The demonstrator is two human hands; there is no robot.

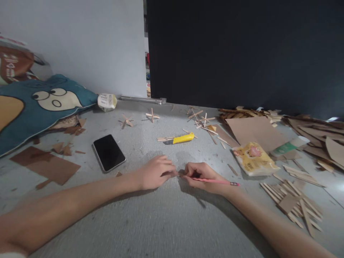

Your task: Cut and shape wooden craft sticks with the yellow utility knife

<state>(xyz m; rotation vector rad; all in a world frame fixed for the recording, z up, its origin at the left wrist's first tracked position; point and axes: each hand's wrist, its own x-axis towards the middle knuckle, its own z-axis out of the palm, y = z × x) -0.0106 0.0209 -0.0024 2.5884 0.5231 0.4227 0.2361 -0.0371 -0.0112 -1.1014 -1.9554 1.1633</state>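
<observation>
A pink pencil (212, 180) with an eraser end pointing right is gripped in my right hand (200, 173). My left hand (158, 172) rests on the grey surface, fingers bent and fingertips together close to the pencil's tip. Something small lies between the two hands, too hidden by the fingers to name. Just beyond them is a yellow utility knife (183, 138) with its blade toward the left, beside a few thin wooden sticks (164, 138). Small crossed-stick pieces stand farther back, one of them a star-like stick piece (152, 116).
At the left lie a black phone (109, 153), brown cardboard (48, 163) and a blue cartoon pillow (48, 104). To the right are a yellow tissue pack (255, 159), a green-and-white tube (290, 146), a pile of wooden sticks (295, 204) and cardboard sheets (255, 130).
</observation>
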